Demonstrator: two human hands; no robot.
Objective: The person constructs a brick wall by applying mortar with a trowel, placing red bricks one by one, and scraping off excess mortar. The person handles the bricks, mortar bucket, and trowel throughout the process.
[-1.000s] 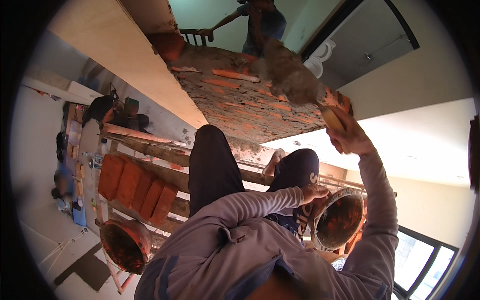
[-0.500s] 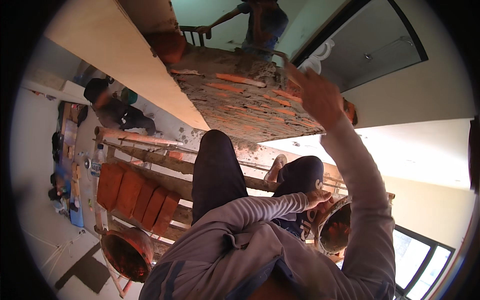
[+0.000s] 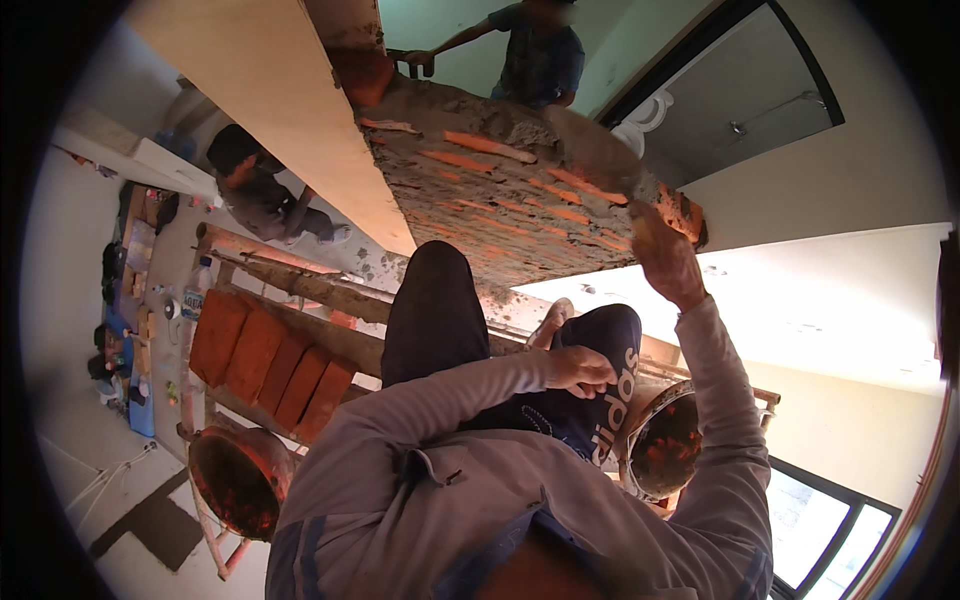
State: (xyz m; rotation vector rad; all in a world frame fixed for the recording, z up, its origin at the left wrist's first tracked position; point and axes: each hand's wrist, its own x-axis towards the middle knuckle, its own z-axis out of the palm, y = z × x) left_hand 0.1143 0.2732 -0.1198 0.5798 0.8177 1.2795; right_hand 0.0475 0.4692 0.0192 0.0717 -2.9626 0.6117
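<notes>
My right hand (image 3: 668, 262) is closed round the handle of a trowel, whose broad grey blade (image 3: 598, 150) lies against the top of the brick wall (image 3: 470, 205). Wet mortar (image 3: 450, 110) covers that top, and rough mortar joints run between the orange bricks of its face. My left hand (image 3: 583, 370) hovers by my right knee with its fingers curled together; anything inside them is hidden. Close to it, on my right, stands a bucket (image 3: 668, 440) with mortar-smeared walls and reddish-brown contents.
Several orange bricks (image 3: 262, 355) stand in a row on the scaffold planks (image 3: 320, 290) at my left. Near them are a water bottle (image 3: 197, 285) and a second bucket (image 3: 235, 480). One person (image 3: 540, 55) stands beyond the wall; another (image 3: 265, 190) is low at the left.
My right hand has come down and the trowel blade now meets the wall top. My left hand has moved left, away from the right bucket's rim.
</notes>
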